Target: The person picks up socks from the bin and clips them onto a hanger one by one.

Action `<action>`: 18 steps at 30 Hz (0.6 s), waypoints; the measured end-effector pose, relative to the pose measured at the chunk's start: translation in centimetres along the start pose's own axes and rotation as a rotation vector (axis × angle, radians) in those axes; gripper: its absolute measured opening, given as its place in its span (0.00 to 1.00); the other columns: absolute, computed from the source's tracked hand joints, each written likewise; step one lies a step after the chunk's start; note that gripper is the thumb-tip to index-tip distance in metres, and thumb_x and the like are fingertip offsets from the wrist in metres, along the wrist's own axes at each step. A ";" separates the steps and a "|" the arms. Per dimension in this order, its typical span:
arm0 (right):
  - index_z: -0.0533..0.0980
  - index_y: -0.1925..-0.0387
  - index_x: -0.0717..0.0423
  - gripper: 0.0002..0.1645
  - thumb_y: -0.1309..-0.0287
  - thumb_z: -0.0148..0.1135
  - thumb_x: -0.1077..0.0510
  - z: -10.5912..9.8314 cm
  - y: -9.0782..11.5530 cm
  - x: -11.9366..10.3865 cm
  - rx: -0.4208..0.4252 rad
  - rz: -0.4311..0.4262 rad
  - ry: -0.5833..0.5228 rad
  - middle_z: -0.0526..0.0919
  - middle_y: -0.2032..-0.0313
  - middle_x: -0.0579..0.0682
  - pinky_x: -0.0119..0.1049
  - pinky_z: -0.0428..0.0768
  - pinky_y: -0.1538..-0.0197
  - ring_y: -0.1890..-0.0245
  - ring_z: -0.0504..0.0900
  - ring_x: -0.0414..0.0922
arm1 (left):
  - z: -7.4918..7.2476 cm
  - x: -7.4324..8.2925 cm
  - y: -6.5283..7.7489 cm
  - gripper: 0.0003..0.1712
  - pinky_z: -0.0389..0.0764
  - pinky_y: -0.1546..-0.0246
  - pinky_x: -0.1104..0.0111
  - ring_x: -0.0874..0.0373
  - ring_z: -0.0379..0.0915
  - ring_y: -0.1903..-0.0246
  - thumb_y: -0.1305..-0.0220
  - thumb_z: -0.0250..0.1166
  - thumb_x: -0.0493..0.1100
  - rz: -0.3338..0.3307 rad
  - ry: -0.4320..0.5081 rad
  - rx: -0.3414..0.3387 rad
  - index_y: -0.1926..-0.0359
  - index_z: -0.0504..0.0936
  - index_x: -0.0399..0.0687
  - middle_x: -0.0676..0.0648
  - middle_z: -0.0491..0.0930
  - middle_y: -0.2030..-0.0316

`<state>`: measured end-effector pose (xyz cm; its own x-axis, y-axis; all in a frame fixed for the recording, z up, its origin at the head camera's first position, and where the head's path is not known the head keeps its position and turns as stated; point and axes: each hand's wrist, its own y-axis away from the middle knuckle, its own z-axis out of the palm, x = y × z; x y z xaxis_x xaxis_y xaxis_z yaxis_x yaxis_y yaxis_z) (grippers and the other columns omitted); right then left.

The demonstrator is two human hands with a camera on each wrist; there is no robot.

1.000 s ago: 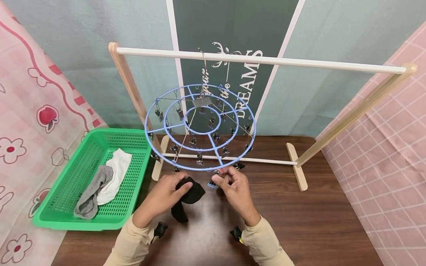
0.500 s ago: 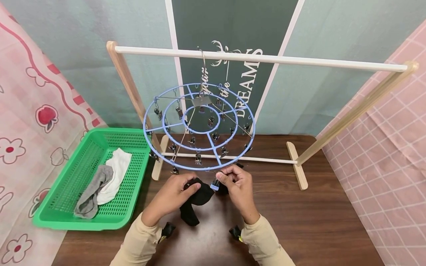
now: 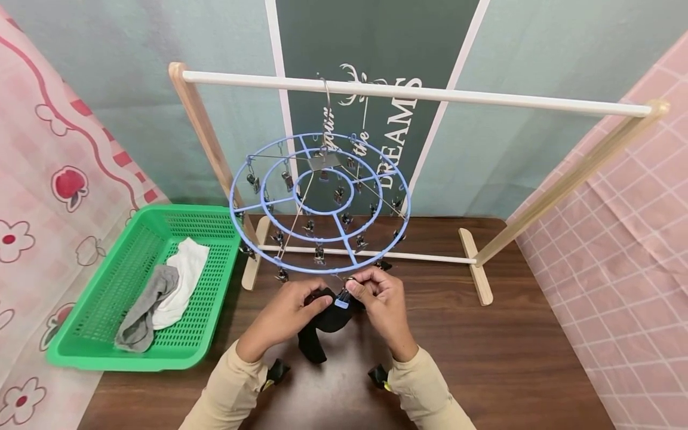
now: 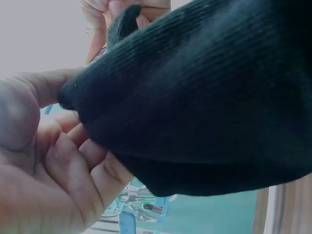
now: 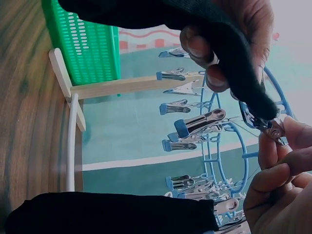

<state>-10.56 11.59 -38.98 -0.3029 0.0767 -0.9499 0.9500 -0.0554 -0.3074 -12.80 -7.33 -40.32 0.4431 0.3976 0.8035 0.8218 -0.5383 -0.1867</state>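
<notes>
My left hand (image 3: 287, 313) pinches a black sock (image 3: 312, 343) between thumb and fingers, and the sock droops below it. In the left wrist view the ribbed black sock (image 4: 195, 107) fills much of the picture. My right hand (image 3: 381, 301) pinches a metal clip (image 3: 341, 301) with blue tips, below the front rim of the round blue hanger (image 3: 317, 270). The sock's edge is at the clip's tips in the right wrist view; whether it lies between them is unclear. Another black sock (image 5: 112, 214) shows at the bottom of that view.
The hanger hooks over the white bar (image 3: 457, 95) of a wooden rack, with several clips dangling from its rings. A green basket (image 3: 126, 361) at the left contains a grey sock (image 3: 145, 316) and a white sock (image 3: 183, 286). Everything stands on a brown wooden table (image 3: 510, 364).
My left hand has moved right, bringing the black sock up to the clip. My right hand has stayed near the same spot, with the clip's blue tips turned downward.
</notes>
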 end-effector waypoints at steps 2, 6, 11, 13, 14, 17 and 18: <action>0.76 0.74 0.73 0.04 0.49 0.65 0.76 0.0 0.0 0.7 -0.001 0.003 -0.005 0.63 0.88 0.39 0.27 0.56 0.85 0.88 0.59 0.32 | 0.0 0.1 0.0 0.04 0.66 0.74 0.72 0.65 0.63 0.77 0.34 0.61 0.40 -0.007 0.007 0.004 0.67 0.78 0.50 0.59 0.67 0.79; 0.76 0.73 0.71 0.04 0.49 0.65 0.75 -0.2 -0.1 2.4 0.006 -0.002 -0.011 0.64 0.88 0.40 0.27 0.55 0.85 0.88 0.59 0.32 | 0.1 0.1 -0.1 0.04 0.65 0.75 0.72 0.65 0.63 0.78 0.33 0.61 0.39 -0.014 0.051 0.004 0.68 0.77 0.49 0.59 0.66 0.79; 0.77 0.73 0.69 0.05 0.48 0.67 0.72 -0.3 0.1 3.1 0.001 -0.055 -0.002 0.65 0.88 0.40 0.29 0.55 0.87 0.88 0.59 0.32 | 0.3 0.1 -0.2 0.05 0.66 0.74 0.72 0.64 0.64 0.77 0.33 0.61 0.39 -0.022 0.089 0.006 0.68 0.76 0.49 0.58 0.67 0.79; 0.77 0.72 0.69 0.05 0.47 0.67 0.71 -0.3 0.1 3.1 -0.003 -0.065 0.003 0.65 0.88 0.40 0.30 0.55 0.88 0.88 0.60 0.32 | 0.3 0.1 -0.2 0.05 0.66 0.75 0.72 0.64 0.64 0.77 0.33 0.61 0.39 -0.029 0.092 0.008 0.68 0.76 0.48 0.58 0.68 0.79; 0.77 0.72 0.69 0.05 0.48 0.67 0.71 -0.3 0.2 3.1 -0.005 -0.065 0.004 0.65 0.88 0.40 0.30 0.55 0.88 0.88 0.60 0.32 | 0.3 0.1 -0.2 0.05 0.65 0.75 0.72 0.64 0.64 0.77 0.33 0.61 0.39 -0.032 0.093 0.009 0.68 0.76 0.48 0.58 0.67 0.79; 0.77 0.72 0.69 0.05 0.47 0.67 0.71 -0.3 0.2 3.1 -0.005 -0.066 0.004 0.66 0.88 0.39 0.30 0.55 0.87 0.88 0.60 0.32 | 0.4 0.2 -0.2 0.05 0.64 0.75 0.72 0.64 0.63 0.77 0.33 0.61 0.39 -0.042 0.099 0.013 0.68 0.76 0.48 0.58 0.66 0.79; 0.77 0.71 0.69 0.05 0.47 0.67 0.71 -0.3 0.2 3.1 -0.006 -0.066 0.005 0.67 0.88 0.39 0.30 0.56 0.87 0.88 0.60 0.32 | 0.4 0.2 -0.2 0.05 0.64 0.75 0.72 0.64 0.63 0.77 0.33 0.61 0.39 -0.043 0.102 0.015 0.68 0.76 0.49 0.58 0.66 0.79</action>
<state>-11.30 12.14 -41.92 -0.3642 0.0850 -0.9274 0.9285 -0.0441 -0.3687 -12.76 -6.88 -40.34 0.3690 0.3419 0.8642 0.8448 -0.5111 -0.1585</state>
